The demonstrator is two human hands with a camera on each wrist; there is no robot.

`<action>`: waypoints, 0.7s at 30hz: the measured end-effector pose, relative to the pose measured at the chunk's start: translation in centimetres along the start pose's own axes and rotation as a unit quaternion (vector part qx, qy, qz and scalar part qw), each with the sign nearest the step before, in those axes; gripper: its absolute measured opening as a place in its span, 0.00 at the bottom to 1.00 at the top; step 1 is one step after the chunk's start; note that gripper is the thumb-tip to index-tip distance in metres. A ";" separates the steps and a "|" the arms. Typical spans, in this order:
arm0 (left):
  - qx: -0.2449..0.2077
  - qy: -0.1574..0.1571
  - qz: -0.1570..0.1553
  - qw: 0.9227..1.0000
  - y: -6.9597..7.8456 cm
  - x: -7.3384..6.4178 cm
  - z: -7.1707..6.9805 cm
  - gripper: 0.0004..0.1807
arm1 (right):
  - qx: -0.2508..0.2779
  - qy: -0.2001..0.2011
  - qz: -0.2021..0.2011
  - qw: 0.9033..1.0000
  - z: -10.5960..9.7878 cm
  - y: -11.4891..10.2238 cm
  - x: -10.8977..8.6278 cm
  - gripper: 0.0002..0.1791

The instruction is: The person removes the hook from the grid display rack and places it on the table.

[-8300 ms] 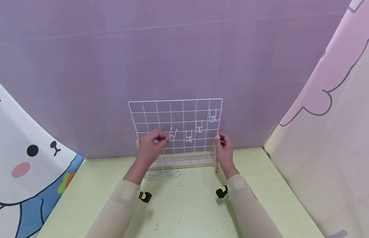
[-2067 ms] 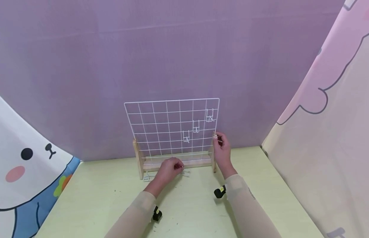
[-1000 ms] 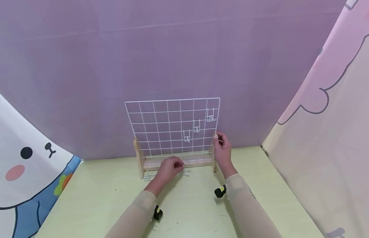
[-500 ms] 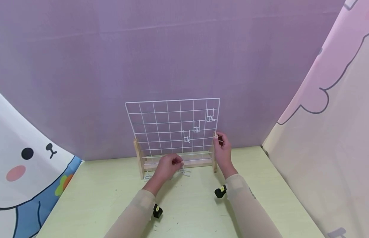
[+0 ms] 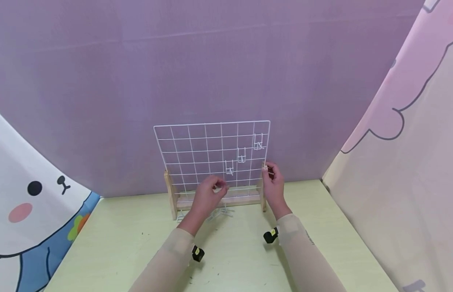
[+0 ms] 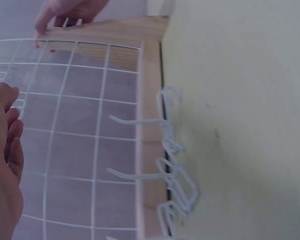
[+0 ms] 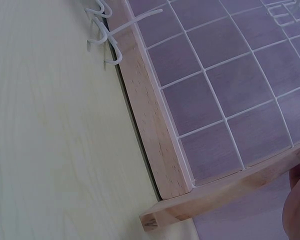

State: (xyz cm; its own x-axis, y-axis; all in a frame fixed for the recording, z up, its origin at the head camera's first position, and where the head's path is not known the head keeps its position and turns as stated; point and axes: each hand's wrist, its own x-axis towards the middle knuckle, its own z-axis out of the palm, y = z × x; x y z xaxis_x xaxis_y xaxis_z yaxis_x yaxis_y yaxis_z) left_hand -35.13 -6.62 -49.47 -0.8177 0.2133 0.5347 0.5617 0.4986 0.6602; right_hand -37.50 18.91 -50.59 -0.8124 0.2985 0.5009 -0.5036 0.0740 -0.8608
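Note:
A white wire grid panel [image 5: 211,123] stands upright in a wooden stand [image 5: 244,200]. Three white wire hooks hang on it in a diagonal: an upper one [image 5: 258,146], a middle one [image 5: 241,159] and a lower one [image 5: 229,172]. My left hand [image 5: 208,196] is raised before the lower middle of the panel, fingers loosely curled and thumb near the index finger; no hook shows in it. My right hand [image 5: 273,188] grips the stand's right upright near its top. Several loose hooks [image 6: 177,185] lie along the stand's base, partly behind my left wrist in the head view.
The pale table [image 5: 237,259] reaches forward of the stand, with small dark specks on it. A purple cloth [image 5: 211,61] hangs close behind the panel. Printed cloths flank the table, one with a cartoon face [image 5: 47,219] at left.
A fourth hook, on the panel under my left hand at first, is gone from there. My left hand went down to the loose hooks and has risen again. The right hand keeps its grip.

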 end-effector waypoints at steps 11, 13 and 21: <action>0.034 0.020 0.061 0.997 1.5 1.5 -0.6 0.10 | -0.009 -0.006 -0.003 1.000 -0.4 1.8 0.4 0.12; 0.058 0.023 0.083 0.995 1.7 1.7 -0.7 0.11 | -0.013 -0.006 -0.004 1.000 -0.5 1.8 0.4 0.12; 0.108 0.025 0.148 0.983 2.0 2.6 -0.9 0.12 | -0.016 -0.010 -0.004 1.000 -0.4 1.7 0.3 0.13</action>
State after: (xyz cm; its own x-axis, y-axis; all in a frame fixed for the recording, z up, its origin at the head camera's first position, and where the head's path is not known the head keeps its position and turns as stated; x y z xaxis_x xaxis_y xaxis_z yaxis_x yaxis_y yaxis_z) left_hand -35.96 -5.86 -46.27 -0.6117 0.3377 0.7154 0.7304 0.5884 0.3468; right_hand -38.46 19.54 -51.99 -0.8147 0.2789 0.5083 -0.4996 0.1072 -0.8596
